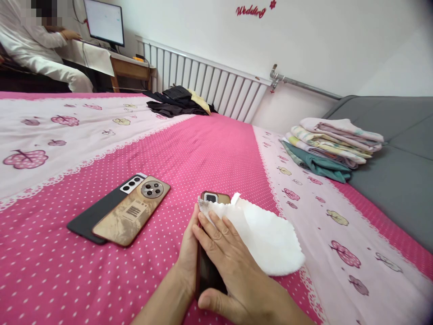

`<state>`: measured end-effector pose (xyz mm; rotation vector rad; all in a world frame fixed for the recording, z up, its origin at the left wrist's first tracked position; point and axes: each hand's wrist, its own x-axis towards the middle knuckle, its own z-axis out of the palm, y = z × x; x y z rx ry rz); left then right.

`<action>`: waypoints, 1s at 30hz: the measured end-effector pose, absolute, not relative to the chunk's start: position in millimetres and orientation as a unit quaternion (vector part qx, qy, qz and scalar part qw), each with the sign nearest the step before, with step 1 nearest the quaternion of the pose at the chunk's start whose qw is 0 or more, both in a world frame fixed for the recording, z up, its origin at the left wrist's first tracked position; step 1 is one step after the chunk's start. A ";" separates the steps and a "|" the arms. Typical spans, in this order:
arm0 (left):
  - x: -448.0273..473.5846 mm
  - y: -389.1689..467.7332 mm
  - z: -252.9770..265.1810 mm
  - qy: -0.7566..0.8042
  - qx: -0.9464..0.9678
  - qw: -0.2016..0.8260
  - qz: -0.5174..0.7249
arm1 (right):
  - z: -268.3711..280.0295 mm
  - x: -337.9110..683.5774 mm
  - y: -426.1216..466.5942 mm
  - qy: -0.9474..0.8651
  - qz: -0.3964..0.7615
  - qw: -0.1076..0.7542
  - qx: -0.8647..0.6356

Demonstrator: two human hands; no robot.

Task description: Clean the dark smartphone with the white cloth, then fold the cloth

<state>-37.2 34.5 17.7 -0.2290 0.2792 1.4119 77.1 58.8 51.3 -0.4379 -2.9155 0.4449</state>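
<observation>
My left hand (187,253) grips a phone (209,275) along its left edge, with the fingers mostly hidden behind it. The phone is dark at the lower end, with a brown rim and a camera block at its top. Over the phone's upper part lies a white cloth (274,237) with a scalloped edge and a grey smudge at one corner. My right hand (228,253) presses the cloth against the phone, fingers together and thumb low on the phone. To the left, a gold-backed phone (126,214) rests partly on a black phone (96,216).
The bed has a pink dotted cover (216,149). Folded cloths (333,142) are stacked by the grey headboard (399,167). Dark clothes (179,101) lie near the radiator (209,81). At far left a person in white (43,58) sits by a desk with a monitor (104,22).
</observation>
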 end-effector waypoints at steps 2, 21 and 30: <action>-37.4 34.6 16.7 0.124 -0.106 0.748 0.643 | 51.4 76.9 58.5 -0.974 0.148 0.083 -0.148; -37.2 34.3 18.6 0.128 -0.111 0.748 0.642 | 50.9 76.7 57.9 -0.973 0.155 0.084 -0.148; -36.9 34.8 14.6 0.127 -0.094 0.746 0.647 | 49.5 76.5 58.3 -0.975 0.143 0.086 -0.147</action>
